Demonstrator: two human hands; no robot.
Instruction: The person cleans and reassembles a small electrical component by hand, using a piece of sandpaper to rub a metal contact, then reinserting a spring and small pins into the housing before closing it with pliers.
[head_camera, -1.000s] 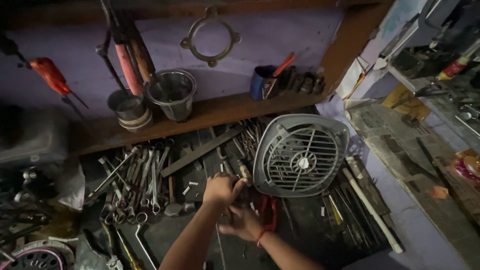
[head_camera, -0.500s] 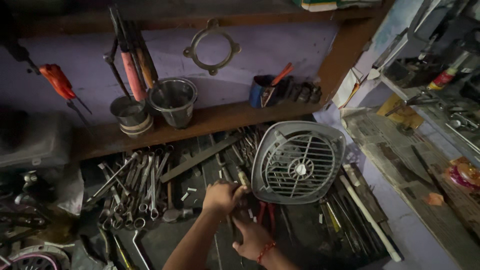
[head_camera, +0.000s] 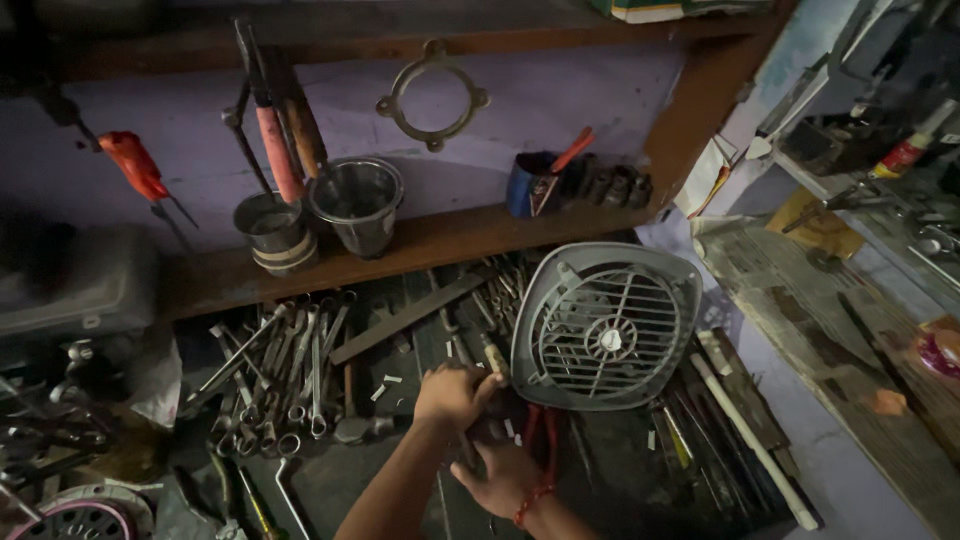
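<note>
Both hands (head_camera: 478, 430) grip a slim wooden-handled tool (head_camera: 493, 358) beside a ribbed grey fan grille (head_camera: 605, 325).

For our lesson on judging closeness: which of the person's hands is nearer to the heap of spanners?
Left. The left hand sits just right of the heap of spanners; the right hand lies lower and further right, farther from it.

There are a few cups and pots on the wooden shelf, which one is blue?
The small cup toward the shelf's right, with an orange-handled tool sticking out. The other two, a banded tin and a wider metal pot, sit further left and look grey.
</note>
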